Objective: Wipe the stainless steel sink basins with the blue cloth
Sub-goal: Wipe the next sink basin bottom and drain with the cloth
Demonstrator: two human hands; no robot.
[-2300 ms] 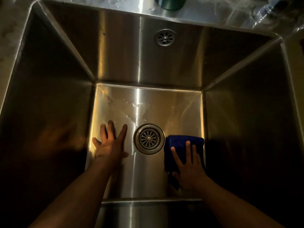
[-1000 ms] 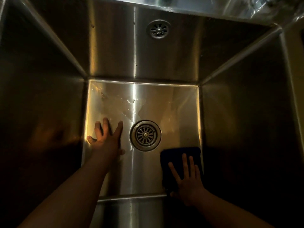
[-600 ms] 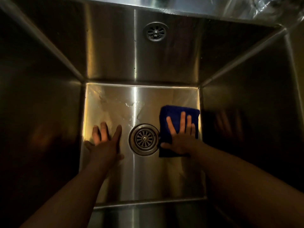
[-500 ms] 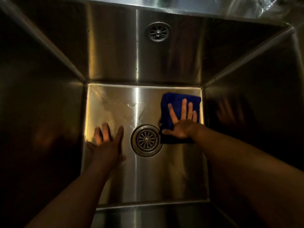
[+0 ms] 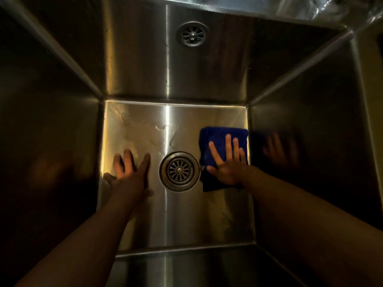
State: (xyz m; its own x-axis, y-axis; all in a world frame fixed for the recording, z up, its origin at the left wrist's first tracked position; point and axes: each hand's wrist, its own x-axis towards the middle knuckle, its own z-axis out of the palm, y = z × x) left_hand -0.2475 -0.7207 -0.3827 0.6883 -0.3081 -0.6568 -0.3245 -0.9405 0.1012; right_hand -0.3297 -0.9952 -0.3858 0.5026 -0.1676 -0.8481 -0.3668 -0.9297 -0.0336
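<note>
**Cloth flat on the basin floor**

Blue cloth (image 5: 222,141) lies right of the drain (image 5: 179,171), against the sink (image 5: 176,220) wall. Right hand (image 5: 229,165) presses it, fingers spread, not grasping. Left hand (image 5: 129,174) splayed flat on bare steel.

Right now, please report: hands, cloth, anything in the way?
Left hand flat on sink floor, empty. Right hand flat on cloth, right of drain. Nothing in the way.

Deep steel sink (image 5: 207,69) — right hand (image 5: 229,166) pressed flat on the blue cloth (image 5: 217,135) beside the drain (image 5: 179,171); left hand (image 5: 129,176) splayed on the bare floor opposite.
</note>
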